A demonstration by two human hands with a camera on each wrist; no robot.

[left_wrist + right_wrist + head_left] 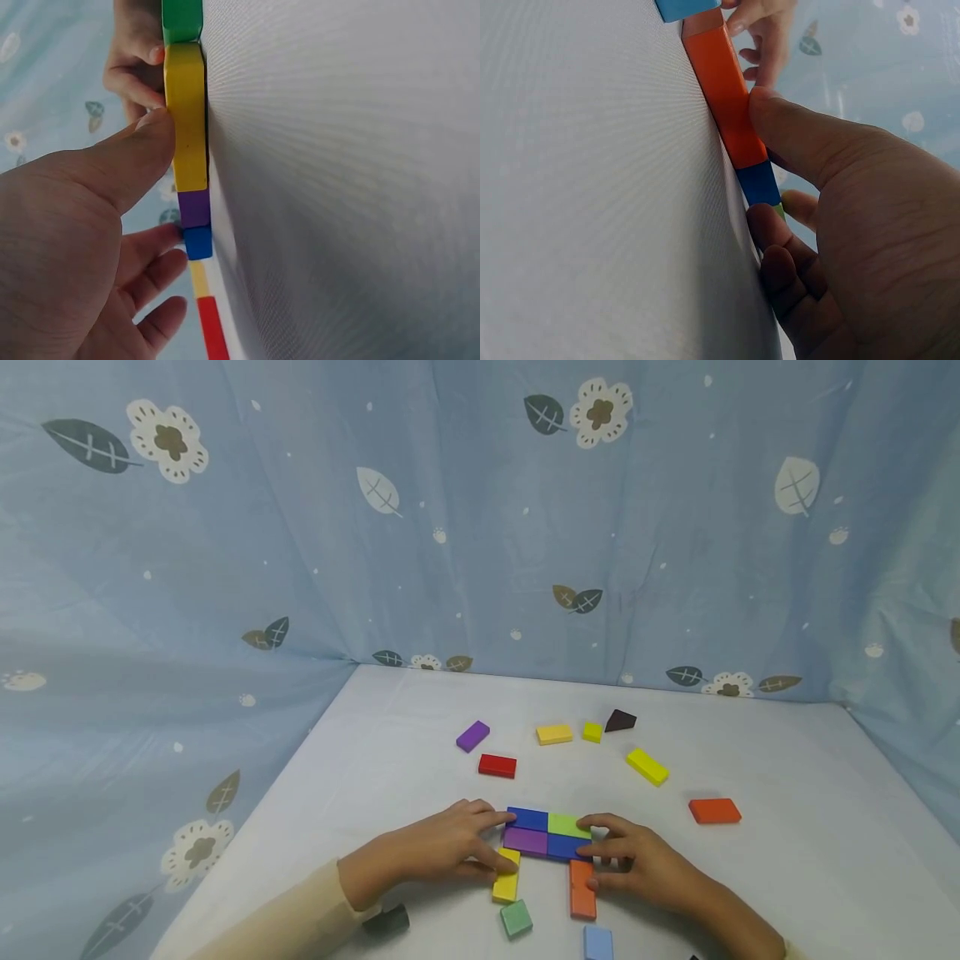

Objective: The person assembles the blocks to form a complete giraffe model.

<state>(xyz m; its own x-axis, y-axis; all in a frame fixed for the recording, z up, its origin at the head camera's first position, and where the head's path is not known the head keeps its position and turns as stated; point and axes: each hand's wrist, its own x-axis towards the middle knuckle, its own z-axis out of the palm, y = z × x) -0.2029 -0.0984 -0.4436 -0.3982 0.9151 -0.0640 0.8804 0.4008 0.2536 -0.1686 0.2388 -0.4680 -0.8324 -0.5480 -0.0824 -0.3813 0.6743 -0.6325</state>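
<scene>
Four flat blocks lie together in two rows: a blue block (pixel 528 818), a lime green block (pixel 564 823), a purple block (pixel 526 841) and another blue block (pixel 566 845). Below their left end lies a yellow block (pixel 506 887); below their right end, an orange block (pixel 582 900). My left hand (pixel 448 842) has its index fingertip at the upper blue block's left end and its thumb on the yellow block. With fingertips at the right ends of both rows, my right hand (pixel 647 862) touches the orange block with its thumb (pixel 780 120).
A green block (pixel 516 919) and a light blue block (pixel 597 942) sit nearest me. Beyond the hands lie a red block (pixel 498 766), a purple one, several yellow ones, a dark wedge (pixel 620 721) and an orange-red block (pixel 715 811). A dark cylinder (pixel 387 921) is beside my left sleeve.
</scene>
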